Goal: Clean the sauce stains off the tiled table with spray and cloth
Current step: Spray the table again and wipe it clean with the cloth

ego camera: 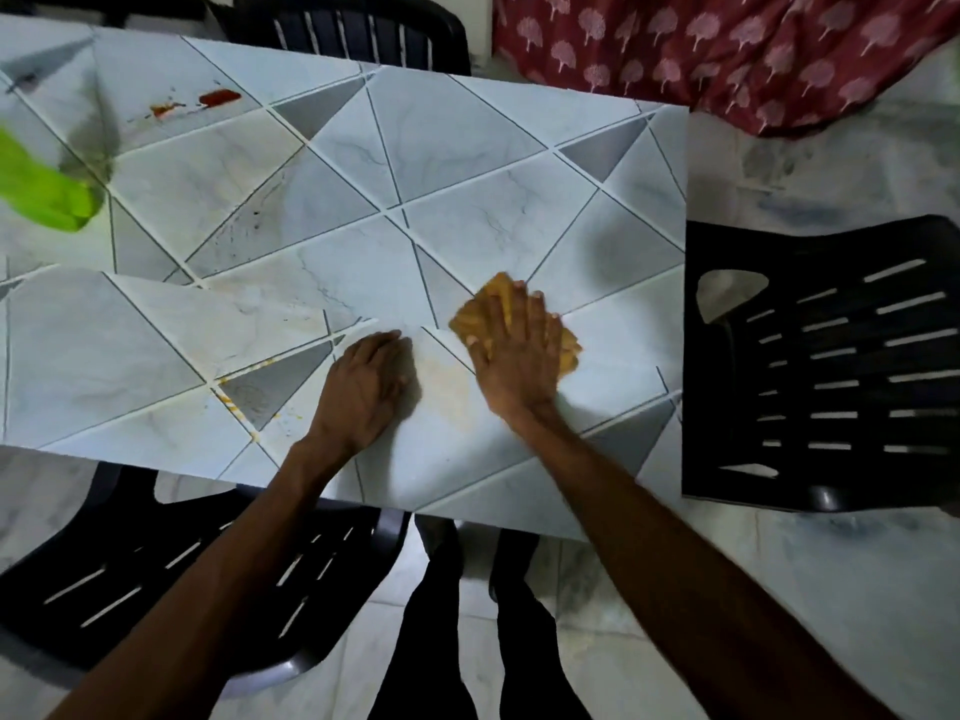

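My right hand (514, 350) presses flat on a crumpled yellow cloth (563, 350) near the tiled table's (467, 200) front edge, fingers straight over it. A faint yellowish smear (444, 387) lies just left of the cloth. My left hand (366, 387) rests on the tabletop beside that smear, fingers loosely curled and holding nothing. Yellow sauce spots (234, 402) follow the grout lines further left. A red sauce stain (218, 97) with orange streaks sits at the far left back. The green spray bottle (41, 189) stands at the left edge, partly cut off.
Black plastic chairs stand around the table: one on the right (831, 366), one in front on the left (171, 579), one at the far side (363, 28). A red patterned fabric (727, 54) hangs at the back right. My legs (483, 641) are below the front edge.
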### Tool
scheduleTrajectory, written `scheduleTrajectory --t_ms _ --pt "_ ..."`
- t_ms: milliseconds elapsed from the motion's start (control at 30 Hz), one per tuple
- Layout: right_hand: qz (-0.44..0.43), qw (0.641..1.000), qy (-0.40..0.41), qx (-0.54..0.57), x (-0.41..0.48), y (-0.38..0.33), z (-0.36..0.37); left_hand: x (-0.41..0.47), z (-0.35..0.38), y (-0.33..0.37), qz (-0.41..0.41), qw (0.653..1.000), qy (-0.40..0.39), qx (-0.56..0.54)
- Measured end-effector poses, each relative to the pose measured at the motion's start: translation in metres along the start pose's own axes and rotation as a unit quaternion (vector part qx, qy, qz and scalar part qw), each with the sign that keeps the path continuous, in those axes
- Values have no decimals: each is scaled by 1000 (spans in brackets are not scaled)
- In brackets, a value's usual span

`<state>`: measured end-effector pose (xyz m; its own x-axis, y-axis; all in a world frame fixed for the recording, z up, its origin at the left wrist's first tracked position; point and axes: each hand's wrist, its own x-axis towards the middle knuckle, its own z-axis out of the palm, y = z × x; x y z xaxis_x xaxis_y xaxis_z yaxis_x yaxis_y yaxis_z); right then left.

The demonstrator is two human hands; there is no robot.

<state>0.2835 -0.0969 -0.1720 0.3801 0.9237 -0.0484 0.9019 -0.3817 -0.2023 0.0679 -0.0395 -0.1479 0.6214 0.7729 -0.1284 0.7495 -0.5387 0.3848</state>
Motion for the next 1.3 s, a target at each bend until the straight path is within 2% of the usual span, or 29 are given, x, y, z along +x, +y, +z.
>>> scheduleTrajectory --t_ms 100,200,267,333,400,467,533,633,700,767,833,900,967,1033,1100,1167,1233,1300 --pt "-147 989 -25 -9 -59 -28 8 2 -14 -29 -4 1000 14 7" --pt "-207 978 -42 -7 -127 8 8 9 -21 -50 -14 999 41 4" --pt "-162 985 -51 -28 -130 45 5 13 -22 -63 -20 998 55 4" --pt "-68 997 -31 -36 -96 65 5 15 -19 -72 -11 998 65 10" --pt "29 999 6 -26 -38 51 7 16 -18 -79 -8 997 72 6" --pt "78 996 32 -16 15 7 12 17 -19 -83 -11 997 78 0" --pt "34 999 42 -2 32 -47 21 17 -22 -87 -15 997 76 4" --pt "-116 993 9 -2 -22 -105 30 15 -31 -102 -5 998 58 24" --pt "-202 979 -22 5 -73 -100 30 15 -38 -115 -12 998 58 32" --pt "-231 973 -32 1 -103 -70 28 16 -46 -127 -16 997 71 38" --pt "-182 982 -44 -9 -97 -33 21 17 -50 -136 -3 996 78 45" --pt "-76 996 -41 -22 -57 -12 16 15 -51 -144 1 995 81 49" --pt "-3 1000 -12 -18 5 -27 17 13 -49 -150 -13 995 85 43" --pt "26 999 25 -21 57 -71 21 8 -47 -154 -31 995 88 35" --pt "-20 998 58 -4 68 -128 28 3 -50 -161 -46 994 93 26" --pt "-134 991 30 1 29 -168 35 -2 -56 -170 -54 994 91 21" --pt "-239 971 -27 11 -28 -172 38 -4 -62 -181 -58 994 94 21" --pt "-317 946 -66 3 -61 -143 32 -3 -66 -190 -66 992 105 19"
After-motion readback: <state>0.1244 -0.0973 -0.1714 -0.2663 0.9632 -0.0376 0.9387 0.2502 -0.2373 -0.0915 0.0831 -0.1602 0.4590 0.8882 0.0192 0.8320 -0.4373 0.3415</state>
